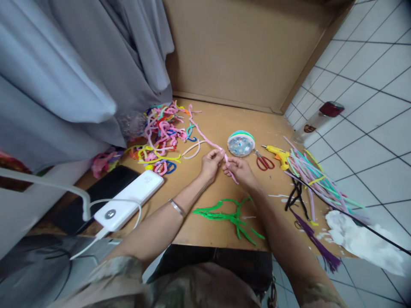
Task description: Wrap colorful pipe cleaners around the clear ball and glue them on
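A long pink pipe cleaner (205,137) runs from the far side of the table down to my hands, its twisted lower end hanging past them. My left hand (212,164) pinches it with thumb and fingertips. Close beside, my right hand (239,170) grips the same pink strand just below. In front of my wrists lies a bundle of green pipe cleaners (221,216). Beyond my right hand are red-handled scissors (265,163), next to a round clear container (241,143) with a green-and-white rim.
A heap of mixed pipe cleaners (165,132) covers the back left. A white power bank (130,203) with a cable and a dark phone (99,196) lie left. Rightward are a yellow glue gun (278,155), loose pipe cleaners (316,179), a purple tassel (316,244), white fluff (356,237) and a bottle (316,124).
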